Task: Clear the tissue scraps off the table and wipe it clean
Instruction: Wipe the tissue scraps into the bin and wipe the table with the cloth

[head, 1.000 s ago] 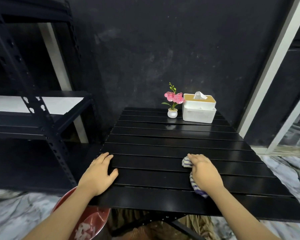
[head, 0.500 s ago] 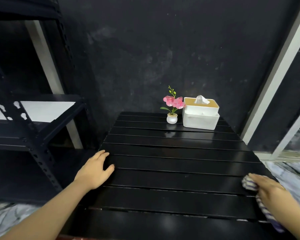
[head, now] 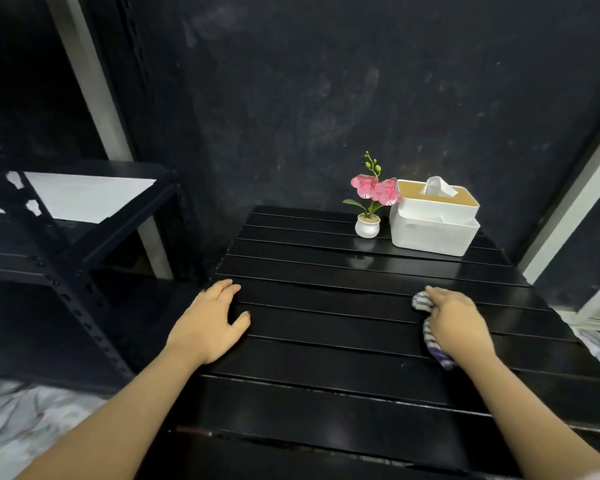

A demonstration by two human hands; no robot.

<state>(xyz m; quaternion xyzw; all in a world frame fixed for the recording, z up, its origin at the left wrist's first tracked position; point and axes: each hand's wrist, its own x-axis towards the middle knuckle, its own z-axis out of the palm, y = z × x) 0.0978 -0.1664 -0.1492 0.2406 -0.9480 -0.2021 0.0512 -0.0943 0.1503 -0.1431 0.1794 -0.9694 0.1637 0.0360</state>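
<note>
A black slatted table [head: 326, 368] fills the middle of the head view. My right hand [head: 459, 322] presses a crumpled blue-and-white striped cloth [head: 433, 344] onto the slats on the table's right side; the cloth shows at my fingertips and under my palm. My left hand [head: 212, 320] lies flat at the table's left edge, fingers spread, holding nothing. No tissue scraps show on the tabletop.
A white tissue box [head: 433, 220] with a wooden lid and a small pink potted flower [head: 369, 202] stand at the table's far right. A black metal shelf rack [head: 59, 244] is to the left. A black wall lies behind. Marbled floor shows at both lower corners.
My right hand slid the cloth out to the table's right edge, then back leftward and farther up the slats. The left hand stayed at the left edge. The view tilted up, hiding the red bin.
</note>
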